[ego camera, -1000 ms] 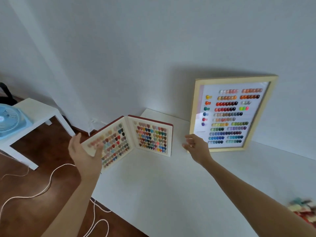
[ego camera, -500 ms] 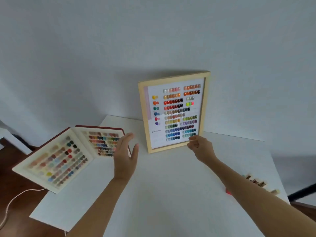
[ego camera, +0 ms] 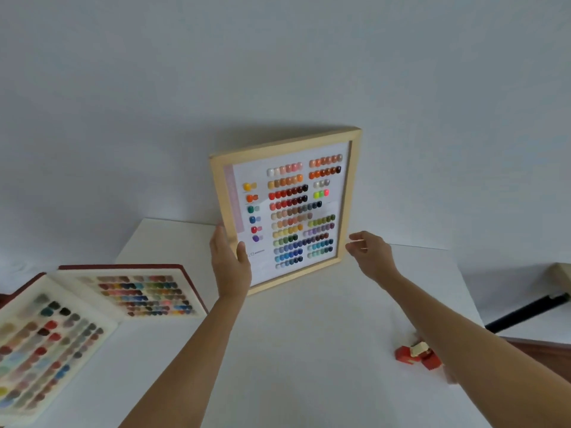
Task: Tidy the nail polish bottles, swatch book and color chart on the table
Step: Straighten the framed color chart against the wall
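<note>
Standing surface: a white tabletop (ego camera: 309, 350) fills the lower part of your view, its far edge set against a plain pale wall (ego camera: 278, 72).
Room: dark wooden floor shows past the tabletop's right edge, with a black bar (ego camera: 525, 313) running across it; a pale object at the far right edge is too cropped to identify.
Color chart: the color chart (ego camera: 290, 208) stands upright at the back of the tabletop, its bottom edge on the surface and its top leaning toward the wall. It has a light wooden frame around a white sheet with rows of small glossy polish dots, from whites and oranges at the top to blues and greens at the bottom, plus a short column of paired dots on the left.
Left hand: your left hand (ego camera: 230, 261) is on the chart's lower left corner, thumb lying over the front and fingers reaching behind the frame's edge, gripping it.
Right hand: your right hand (ego camera: 369, 251) is at the frame's lower right edge, fingers loosely curled; whether they touch the wood, you cannot tell.
Swatch book: the swatch book (ego camera: 92, 319) lies open at the tabletop's left, red cover, cream pages of colored tips, blurred.
Nail polish bottles: a few red nail polish bottles (ego camera: 415, 355) sit near your right forearm, partly hidden behind it.
</note>
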